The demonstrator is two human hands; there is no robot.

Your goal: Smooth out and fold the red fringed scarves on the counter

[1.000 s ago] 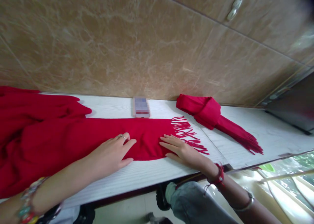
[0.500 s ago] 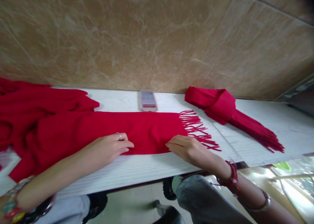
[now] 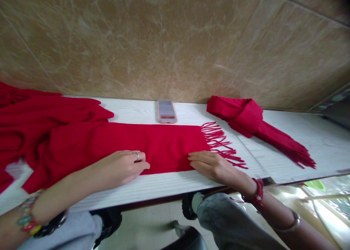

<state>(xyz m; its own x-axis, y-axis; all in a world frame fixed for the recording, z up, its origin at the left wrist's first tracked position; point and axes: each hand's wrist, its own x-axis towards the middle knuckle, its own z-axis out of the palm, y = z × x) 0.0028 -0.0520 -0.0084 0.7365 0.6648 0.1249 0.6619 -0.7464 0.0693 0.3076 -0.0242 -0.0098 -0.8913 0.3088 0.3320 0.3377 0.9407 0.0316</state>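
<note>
A red fringed scarf (image 3: pixel 169 142) lies lengthwise on the white tabletop, flat in its middle and right part and bunched at the left. Its fringe (image 3: pixel 221 144) spreads out at the right end. My left hand (image 3: pixel 127 166), with a ring on one finger, is closed at the scarf's near edge, the fingers curled over the cloth. Farther right, my right hand (image 3: pixel 210 164) grips the same near edge close to the fringe, fingers pressed together. The thumbs and the undersides of both grips are mostly hidden.
A second red scarf (image 3: pixel 246 118), folded over with its fringe to the right, lies against the marble-patterned wall (image 3: pixel 175 42). Between the scarves and that wall stands a phone (image 3: pixel 166 112). More red cloth (image 3: pixel 68 107) is heaped at the left. The table's front edge runs just above my knees.
The bunched left part of the scarf has shifted slightly right. My left hand's fingers have curled in more, and my right hand has moved a little right along the edge.
</note>
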